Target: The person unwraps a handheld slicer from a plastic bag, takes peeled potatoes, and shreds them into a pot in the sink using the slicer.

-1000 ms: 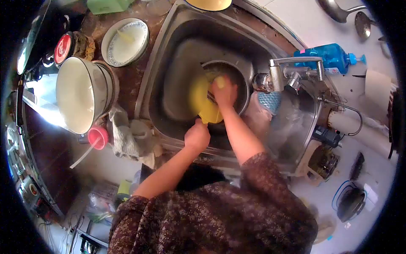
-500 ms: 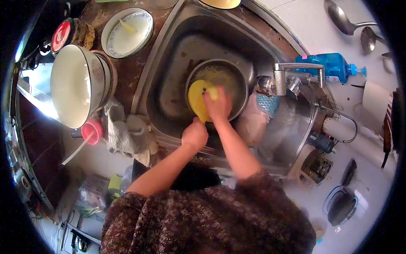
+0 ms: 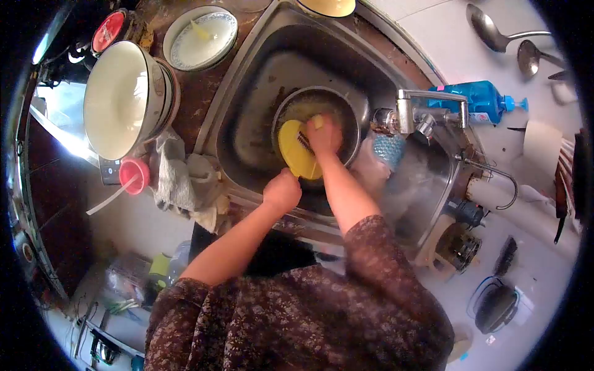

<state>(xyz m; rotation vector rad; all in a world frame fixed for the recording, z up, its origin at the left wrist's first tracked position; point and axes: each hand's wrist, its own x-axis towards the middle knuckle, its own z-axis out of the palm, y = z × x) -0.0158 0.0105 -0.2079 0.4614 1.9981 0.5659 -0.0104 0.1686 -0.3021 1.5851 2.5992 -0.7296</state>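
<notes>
A yellow grater (image 3: 293, 148) with a dark metal grating strip is tilted over a round metal bowl (image 3: 354, 111) in the sink. My left hand (image 3: 283, 191) is closed around the grater's lower end, near the sink's front edge. Fingers bent, my right hand (image 3: 325, 135) grips a pale yellow piece of food (image 3: 318, 121) beside the grating strip. Yellowish bits lie inside the bowl. Part of the grater is hidden under my right hand.
The sink (image 3: 247, 93) has a faucet (image 3: 404, 111) on its right. Stacked bowls (image 3: 117, 102), a plate (image 3: 204, 40) and a grey cloth (image 3: 176, 179) are at the left. Right of the faucet lies a blue bottle (image 3: 473, 99); ladles (image 3: 489, 31) hang at the upper right.
The yellow grater was blurred and has moved and turned slightly over the bowl. My right hand has shifted along it, still with the food piece. The whole view has shifted a little.
</notes>
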